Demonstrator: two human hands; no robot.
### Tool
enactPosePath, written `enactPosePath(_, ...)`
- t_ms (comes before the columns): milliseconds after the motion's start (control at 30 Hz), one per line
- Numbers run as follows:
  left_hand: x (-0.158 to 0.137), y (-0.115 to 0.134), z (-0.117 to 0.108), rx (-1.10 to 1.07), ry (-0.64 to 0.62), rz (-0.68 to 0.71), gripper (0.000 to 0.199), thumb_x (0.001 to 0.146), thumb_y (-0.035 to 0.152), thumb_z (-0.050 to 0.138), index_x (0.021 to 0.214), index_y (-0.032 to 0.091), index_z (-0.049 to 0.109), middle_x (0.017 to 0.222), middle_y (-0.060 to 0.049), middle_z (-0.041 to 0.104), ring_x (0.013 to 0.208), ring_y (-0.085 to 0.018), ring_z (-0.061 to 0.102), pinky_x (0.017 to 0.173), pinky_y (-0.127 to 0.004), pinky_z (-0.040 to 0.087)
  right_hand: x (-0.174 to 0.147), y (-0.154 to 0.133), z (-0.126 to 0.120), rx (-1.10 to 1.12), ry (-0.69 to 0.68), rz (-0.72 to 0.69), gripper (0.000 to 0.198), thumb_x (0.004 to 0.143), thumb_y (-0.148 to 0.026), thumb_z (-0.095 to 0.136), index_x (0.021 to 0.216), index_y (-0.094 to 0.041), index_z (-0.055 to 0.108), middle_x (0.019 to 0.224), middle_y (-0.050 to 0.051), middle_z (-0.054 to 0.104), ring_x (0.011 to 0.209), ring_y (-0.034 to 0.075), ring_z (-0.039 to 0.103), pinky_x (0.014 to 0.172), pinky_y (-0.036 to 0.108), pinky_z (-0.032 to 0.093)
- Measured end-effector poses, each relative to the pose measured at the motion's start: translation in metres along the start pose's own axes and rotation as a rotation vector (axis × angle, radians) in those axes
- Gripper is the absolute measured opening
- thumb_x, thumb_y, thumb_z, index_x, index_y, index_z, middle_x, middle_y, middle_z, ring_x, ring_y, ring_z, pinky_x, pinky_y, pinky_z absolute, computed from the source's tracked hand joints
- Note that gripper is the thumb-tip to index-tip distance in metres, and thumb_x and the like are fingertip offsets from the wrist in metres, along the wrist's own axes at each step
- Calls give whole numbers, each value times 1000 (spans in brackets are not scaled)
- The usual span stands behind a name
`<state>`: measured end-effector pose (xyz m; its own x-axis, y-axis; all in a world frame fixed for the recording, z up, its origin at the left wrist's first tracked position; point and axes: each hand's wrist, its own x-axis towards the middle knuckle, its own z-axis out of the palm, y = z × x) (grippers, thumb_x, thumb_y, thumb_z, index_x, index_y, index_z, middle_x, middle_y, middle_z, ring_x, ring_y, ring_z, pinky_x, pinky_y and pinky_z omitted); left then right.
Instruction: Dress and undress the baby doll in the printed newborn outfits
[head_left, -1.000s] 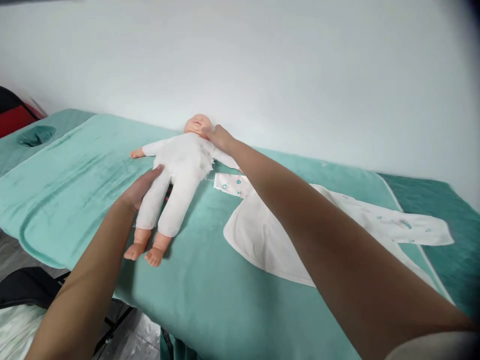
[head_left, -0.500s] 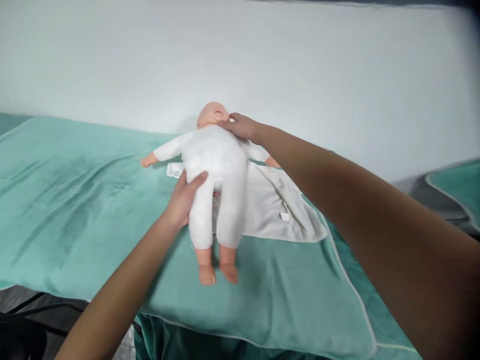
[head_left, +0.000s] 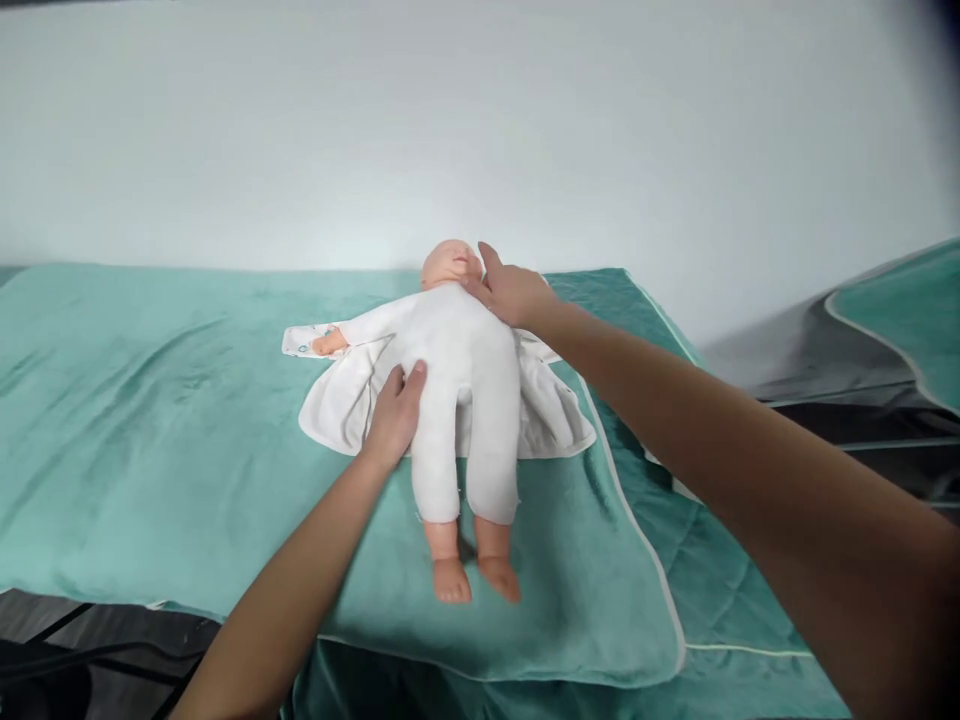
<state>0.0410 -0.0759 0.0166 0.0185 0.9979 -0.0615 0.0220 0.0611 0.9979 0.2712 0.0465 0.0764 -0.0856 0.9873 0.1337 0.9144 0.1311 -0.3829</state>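
A baby doll [head_left: 469, 350] with a white cloth body lies face up, its bare feet towards me. Under it a white garment [head_left: 334, 405] is spread open, showing at both sides of the torso. The doll's arm on the left rests along a printed sleeve. My left hand [head_left: 394, 415] grips the doll at the hip, thumb on top and fingers partly hidden. At the neck and shoulder on the right, my right hand [head_left: 521, 297] holds the doll, one digit on the upper chest and another raised beside the head. The doll's right-side arm is mostly hidden.
A light green blanket [head_left: 187, 430] covers the surface, over a darker quilted cover [head_left: 720, 560] at the right. Behind it rises a white wall [head_left: 375, 130]. Another green cloth [head_left: 907, 310] hangs at the far right. Dark bars [head_left: 97, 660] show below left.
The doll has come down onto the garment and shifted left relative to it, so garment now shows on both sides. Both hands moved with it. The camera view has shifted.
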Motion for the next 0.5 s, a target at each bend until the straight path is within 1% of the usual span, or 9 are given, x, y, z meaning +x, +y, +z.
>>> enactPosePath(67, 13, -4, -5, 282, 53, 108, 51, 102, 61, 43, 88, 18, 67, 90, -11, 74, 89, -25, 69, 80, -37, 51, -5, -27, -4, -122, 99, -117, 67, 104, -54, 37, 155, -11, 39, 128, 22, 68, 113, 37, 63, 95, 48, 48)
enactPosePath(100, 21, -5, -6, 408, 79, 154, 52, 105, 57, 37, 84, 19, 65, 85, -12, 72, 84, -25, 67, 77, -37, 48, -7, -43, -3, -137, 124, -190, 59, 105, -49, 38, 150, -12, 44, 134, 21, 64, 118, 36, 60, 96, 47, 48)
enactPosePath(133, 29, -6, -8, 509, 104, 191, 50, 107, 50, 34, 81, 19, 63, 82, -12, 72, 81, -25, 66, 76, -38, 47, -8, -60, 1, -144, 118, -267, 54, 105, -45, 40, 147, -12, 48, 140, 21, 60, 123, 35, 57, 98, 46, 47)
enactPosePath(200, 45, -7, -12, 641, 126, 219, 43, 106, 38, 35, 80, 19, 64, 83, -14, 72, 81, -27, 67, 76, -39, 45, -7, -94, 18, -196, 9, -406, 48, 103, -41, 48, 141, -13, 54, 144, 20, 57, 128, 34, 55, 101, 45, 46)
enactPosePath(233, 52, -7, -14, 701, 127, 215, 40, 105, 34, 38, 81, 18, 66, 85, -15, 73, 82, -28, 68, 77, -40, 45, -4, -107, 28, -244, -59, -448, 45, 103, -41, 50, 137, -13, 57, 142, 19, 58, 127, 35, 55, 101, 46, 46)
enactPosePath(300, 62, -8, -19, 858, 120, 215, 36, 103, 29, 41, 87, 16, 71, 91, -16, 75, 85, -29, 70, 78, -39, 46, 4, -126, 49, -341, -162, -465, 42, 103, -41, 50, 130, -12, 61, 135, 19, 62, 124, 36, 57, 101, 50, 46)
enactPosePath(367, 66, -9, -24, 1027, 96, 244, 34, 102, 28, 42, 97, 15, 74, 98, -16, 76, 88, -29, 71, 77, -38, 47, 15, -134, 64, -396, -215, -421, 41, 102, -42, 52, 128, -11, 62, 131, 19, 65, 120, 37, 59, 100, 52, 46)
enactPosePath(433, 67, -10, -28, 1106, 75, 312, 32, 102, 26, 43, 105, 18, 74, 107, -14, 77, 94, -28, 71, 78, -37, 48, 26, -134, 71, -412, -250, -379, 41, 100, -41, 54, 127, -12, 62, 128, 18, 67, 116, 36, 62, 98, 51, 47)
enactPosePath(500, 68, -11, -33, 1114, 90, 398, 32, 103, 26, 43, 107, 20, 74, 111, -11, 76, 102, -27, 69, 84, -37, 50, 31, -130, 70, -409, -268, -362, 36, 98, -38, 56, 124, -14, 63, 124, 17, 69, 109, 34, 65, 93, 47, 47)
